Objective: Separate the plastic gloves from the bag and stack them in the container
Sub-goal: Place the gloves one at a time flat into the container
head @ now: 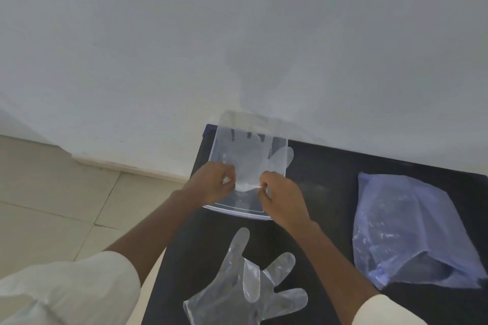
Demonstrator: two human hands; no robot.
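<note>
One loose glove (247, 282) waits at 6 o'clock on the black table (330, 192), bag (406, 229) at 3. Past it, left hand (214, 183) and right hand (284, 199) pinch a second glove's (250, 158) cuff over the container (212, 150) at 12. Looks barely started.

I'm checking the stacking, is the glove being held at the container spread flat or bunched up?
Mostly spread flat. The glove lies open over the clear container, finger shapes distinct, thumb past the right rim. Left hand and right hand pinch its cuff.
</note>
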